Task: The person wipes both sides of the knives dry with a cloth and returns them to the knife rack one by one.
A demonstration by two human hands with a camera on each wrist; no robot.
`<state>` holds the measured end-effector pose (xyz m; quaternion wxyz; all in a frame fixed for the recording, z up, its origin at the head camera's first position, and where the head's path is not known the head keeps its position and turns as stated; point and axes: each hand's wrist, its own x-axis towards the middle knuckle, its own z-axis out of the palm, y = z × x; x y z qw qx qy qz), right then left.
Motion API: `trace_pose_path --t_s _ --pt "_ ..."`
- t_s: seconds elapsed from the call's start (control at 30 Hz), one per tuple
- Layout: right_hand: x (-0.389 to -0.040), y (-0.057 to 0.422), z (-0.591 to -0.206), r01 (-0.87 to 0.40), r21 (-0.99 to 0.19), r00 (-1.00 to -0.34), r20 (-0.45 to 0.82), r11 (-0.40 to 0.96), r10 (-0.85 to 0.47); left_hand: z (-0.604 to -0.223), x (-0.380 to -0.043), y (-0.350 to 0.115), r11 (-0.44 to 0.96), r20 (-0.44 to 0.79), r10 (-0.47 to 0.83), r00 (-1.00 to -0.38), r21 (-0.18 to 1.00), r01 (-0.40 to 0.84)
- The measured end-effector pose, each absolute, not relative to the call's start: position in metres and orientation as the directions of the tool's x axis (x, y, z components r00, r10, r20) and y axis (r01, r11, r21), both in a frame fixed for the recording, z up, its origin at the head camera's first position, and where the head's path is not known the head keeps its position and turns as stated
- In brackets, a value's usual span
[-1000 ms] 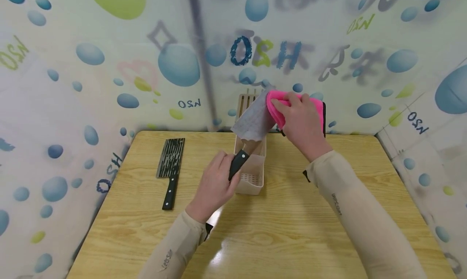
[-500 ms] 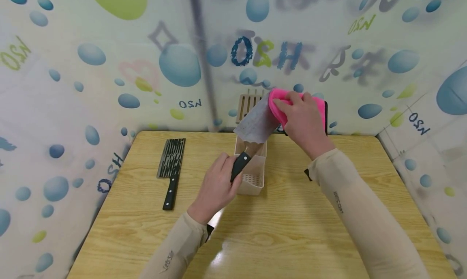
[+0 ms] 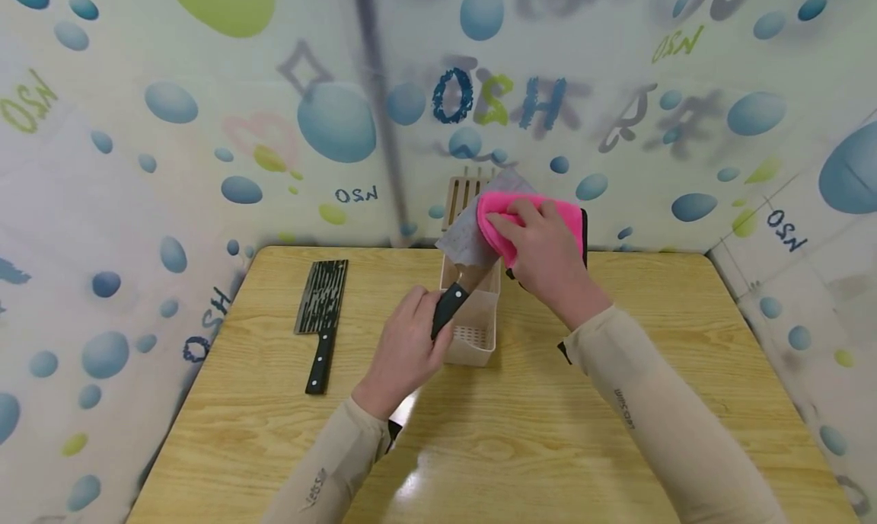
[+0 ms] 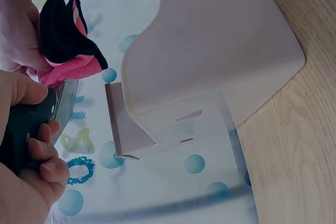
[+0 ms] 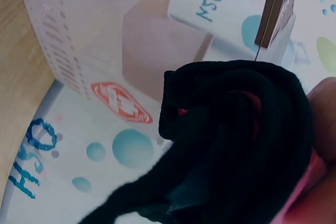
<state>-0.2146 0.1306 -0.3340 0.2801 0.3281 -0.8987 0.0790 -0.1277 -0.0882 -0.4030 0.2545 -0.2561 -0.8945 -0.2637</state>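
Note:
My left hand [image 3: 406,346] grips the black riveted handle [image 3: 449,309] of a cleaver. The cleaver's broad grey blade [image 3: 460,240] tilts up and away to the right, above the knife holder. My right hand [image 3: 548,257] holds a folded pink cloth [image 3: 566,221] with black edging against the blade, covering its middle and right part. A far corner of the blade shows beyond the cloth. In the left wrist view, the fingers wrap the dark handle [image 4: 23,129]. The black trim [image 5: 236,129] of the cloth fills much of the right wrist view.
Below the blade, a beige plastic knife holder [image 3: 470,354] with a slotted back stands near the table's far edge. Left of it, a second cleaver [image 3: 322,311] with a black-striped blade lies flat. Behind the wooden table [image 3: 534,432] rises a patterned wall [image 3: 274,75].
My right hand has moved the cloth left and nearer along the blade, uncovering the far corner. The left hand and cleaver handle stay almost in place.

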Motion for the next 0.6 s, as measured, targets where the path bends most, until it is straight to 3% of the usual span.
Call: trace_pose_path --t_s 0.23,0.6 --pt "-0.205 0.122 -0.341 -0.684 -0.001 -0.586 0.596 0.73 -0.549 -0.403 -0.13 -0.088 0.723 0.609 0.302 -0.733 0.355 0.593" --pt "-0.187 0.112 -0.348 -0.706 -0.066 -0.589 0.608 0.705 -0.532 -0.399 -0.133 -0.089 0.711 0.611 0.263 -0.747 0.4 0.578"
